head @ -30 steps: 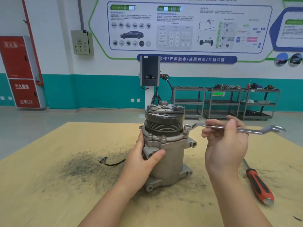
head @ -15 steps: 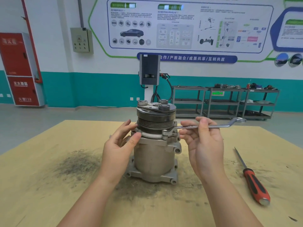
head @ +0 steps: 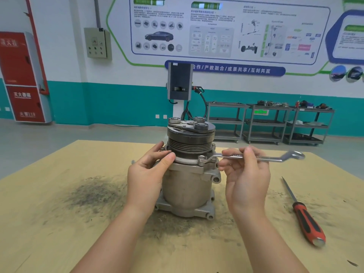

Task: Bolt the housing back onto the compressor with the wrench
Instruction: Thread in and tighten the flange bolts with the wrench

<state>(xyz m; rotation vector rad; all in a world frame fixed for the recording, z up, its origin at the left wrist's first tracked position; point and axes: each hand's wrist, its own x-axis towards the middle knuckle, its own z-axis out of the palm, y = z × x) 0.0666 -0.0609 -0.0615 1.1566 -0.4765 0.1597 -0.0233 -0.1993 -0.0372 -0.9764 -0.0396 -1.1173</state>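
Compressor [head: 188,192] upright at table centre, base lugs flat on the yellow board [head: 49,223], pulley end up. Housing [head: 189,164] seated on top of the body, flange bolts ringed around its rim. Wrench [head: 254,157] held level, ring end dropped over a flange bolt [head: 201,159] at about 3 o'clock on the rim, free end pointing away toward 3 o'clock. Right hand [head: 246,174] pinching the shank between thumb and fingertips near the bolt end, palm facing in; light hold suited to spinning a loose bolt down rather than final torque, judging by the short lever arm. Left hand [head: 147,172] at 9 o'clock on the rim, fingers loosely bent against the flange, thumb pressed to its edge; probably steadying the body against the wrench's turn. Hard to tell whether those fingertips also grip a bolt head there, view too small. Screwdriver [head: 307,221] with red and black handle lying loose at 4 o'clock, well apart from the work, within reach of the right hand. Dark filings smeared across the board around 8 o'clock. Step in hand: running down one flange bolt; others not yet judged tight.
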